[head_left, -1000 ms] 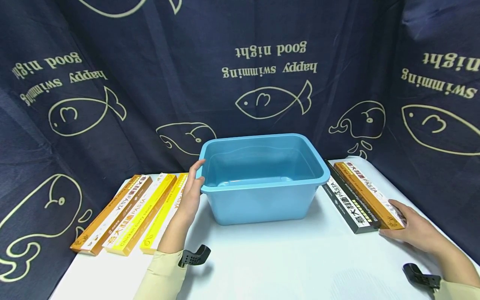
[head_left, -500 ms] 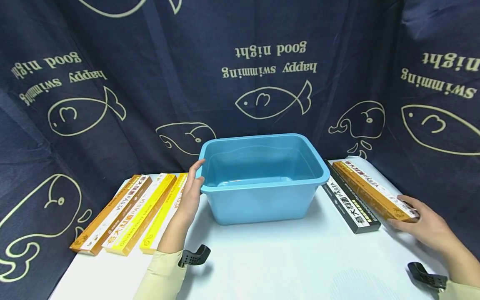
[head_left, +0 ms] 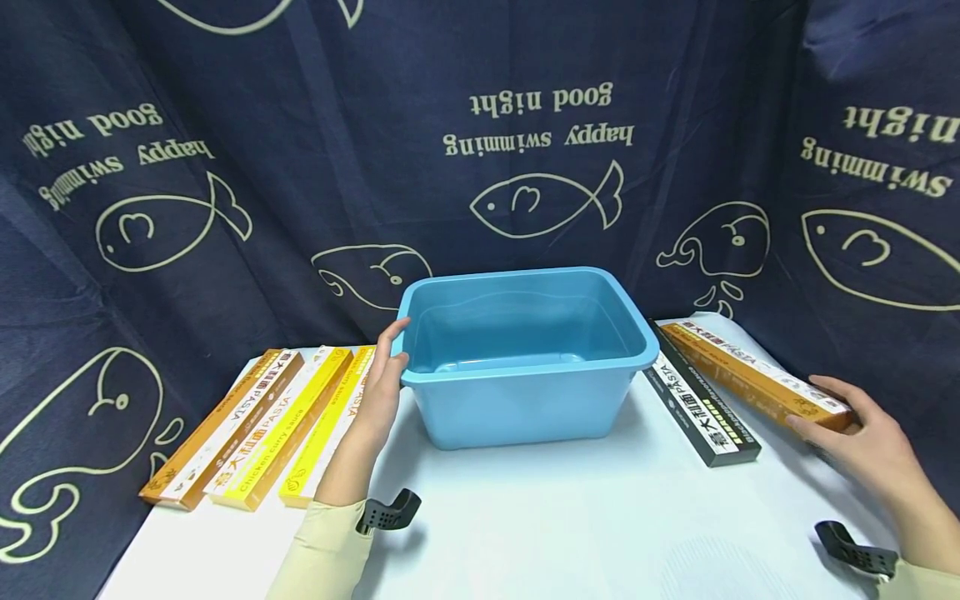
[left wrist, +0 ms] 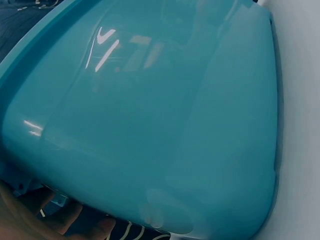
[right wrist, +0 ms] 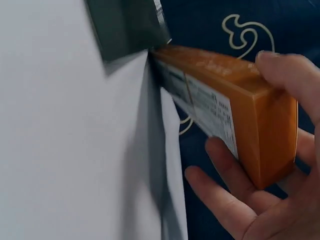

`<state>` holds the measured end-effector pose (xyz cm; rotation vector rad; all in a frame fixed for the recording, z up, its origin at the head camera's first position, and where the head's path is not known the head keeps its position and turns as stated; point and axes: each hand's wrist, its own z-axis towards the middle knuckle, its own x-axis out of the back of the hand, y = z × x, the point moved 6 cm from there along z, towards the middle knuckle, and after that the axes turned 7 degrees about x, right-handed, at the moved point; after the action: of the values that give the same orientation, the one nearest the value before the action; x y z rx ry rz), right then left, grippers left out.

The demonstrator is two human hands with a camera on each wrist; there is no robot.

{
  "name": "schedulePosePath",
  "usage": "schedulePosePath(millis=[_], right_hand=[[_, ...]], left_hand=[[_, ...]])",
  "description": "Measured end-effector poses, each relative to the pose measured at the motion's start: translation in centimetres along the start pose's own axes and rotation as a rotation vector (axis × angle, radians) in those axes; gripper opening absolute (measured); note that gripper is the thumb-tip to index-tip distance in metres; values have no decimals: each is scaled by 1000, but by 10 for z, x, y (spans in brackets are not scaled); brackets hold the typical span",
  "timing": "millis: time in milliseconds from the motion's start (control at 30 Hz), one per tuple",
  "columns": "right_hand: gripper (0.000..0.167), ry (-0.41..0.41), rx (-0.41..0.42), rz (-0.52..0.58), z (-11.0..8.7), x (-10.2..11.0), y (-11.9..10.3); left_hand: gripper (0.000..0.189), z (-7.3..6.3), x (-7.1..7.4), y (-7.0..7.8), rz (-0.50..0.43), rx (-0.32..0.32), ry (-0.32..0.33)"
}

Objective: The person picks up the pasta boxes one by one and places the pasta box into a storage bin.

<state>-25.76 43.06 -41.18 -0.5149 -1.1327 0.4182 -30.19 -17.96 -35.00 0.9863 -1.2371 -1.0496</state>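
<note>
A blue plastic bin (head_left: 525,400) stands upright in the middle of the table. My left hand (head_left: 384,392) grips its left rim; the left wrist view shows the bin's wall (left wrist: 150,115) close up, with fingers (left wrist: 65,217) at the rim. At the right, my right hand (head_left: 862,433) holds the near end of an orange-brown and white pasta box (head_left: 757,375). That end is raised off the table, the far end lower. In the right wrist view the thumb lies on one face of the box (right wrist: 275,135), the fingers around the opposite side. A black pasta box (head_left: 701,404) lies just left of it.
Left of the bin lie a brown pasta box (head_left: 225,425), a yellow-and-white one (head_left: 281,425) and another yellow one (head_left: 326,433), partly behind the left forearm. A dark blue curtain with fish drawings (head_left: 525,108) hangs behind the white table (head_left: 570,525).
My right hand has moved right and up, lifting the near end of the orange-brown pasta box away from the black one. The left hand and the bin have stayed put.
</note>
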Motion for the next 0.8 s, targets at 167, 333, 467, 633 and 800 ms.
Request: schedulePosePath(millis=[167, 333, 467, 633, 800], right_hand=[[76, 41, -122, 103, 1, 2, 3], [61, 83, -186, 220, 3, 2, 3], [52, 125, -192, 299, 2, 3, 3], [52, 148, -202, 287, 0, 6, 0], [51, 153, -210, 254, 1, 10, -6]], left_hand=[[53, 0, 0, 0, 9, -5, 2], [53, 0, 1, 0, 8, -5, 1], [53, 0, 1, 0, 9, -7, 0], [53, 0, 1, 0, 5, -5, -2], [53, 1, -1, 0, 1, -9, -3]])
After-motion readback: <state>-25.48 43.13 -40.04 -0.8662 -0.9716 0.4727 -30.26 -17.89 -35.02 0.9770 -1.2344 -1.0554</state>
